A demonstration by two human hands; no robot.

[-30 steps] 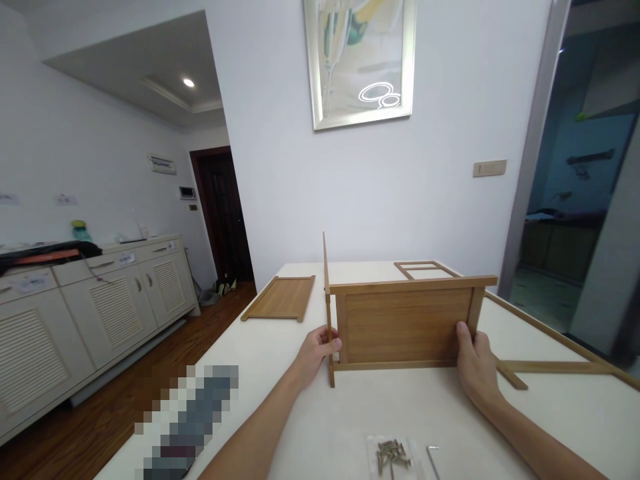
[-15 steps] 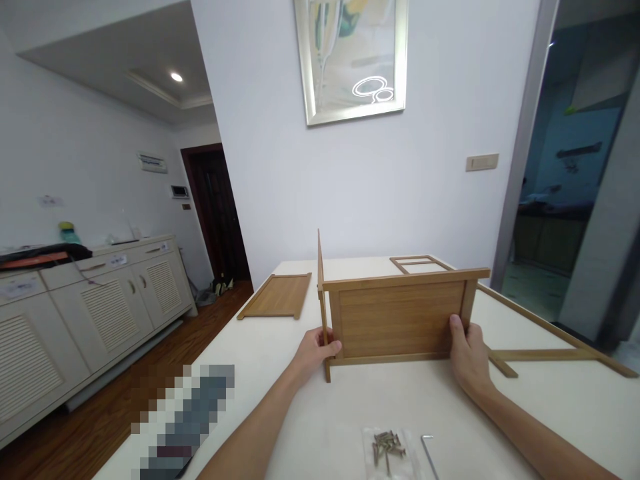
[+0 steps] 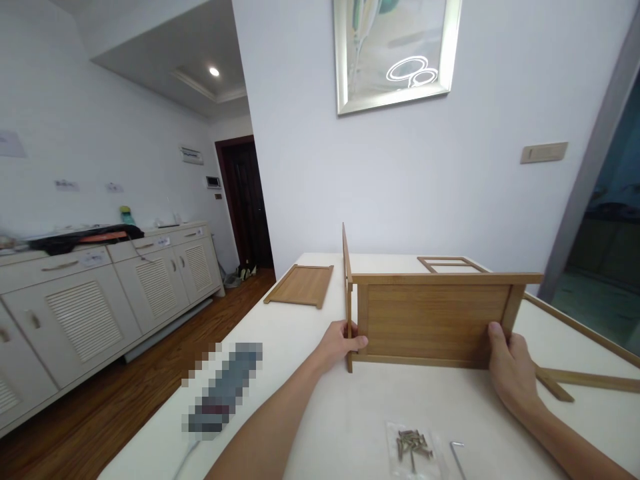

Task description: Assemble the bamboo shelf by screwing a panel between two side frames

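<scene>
While the left hand [image 3: 344,343] is pinching the upright frame [image 3: 349,301] between thumb and fingers, the right hand [image 3: 515,370] is clasping the wooden panel [image 3: 435,320] by its right end — thumb on its face, other fingers partly hidden; the panel is standing on edge between both hands, seemingly being lined up with the frame. Judging from this, the next move is calling for a steady corner; screws [image 3: 414,445] and a hex key [image 3: 457,455] are lying nearer than the fingers.

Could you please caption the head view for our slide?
Left hand grips an upright wooden piece; right hand holds a wooden panel, screws nearby.
</scene>
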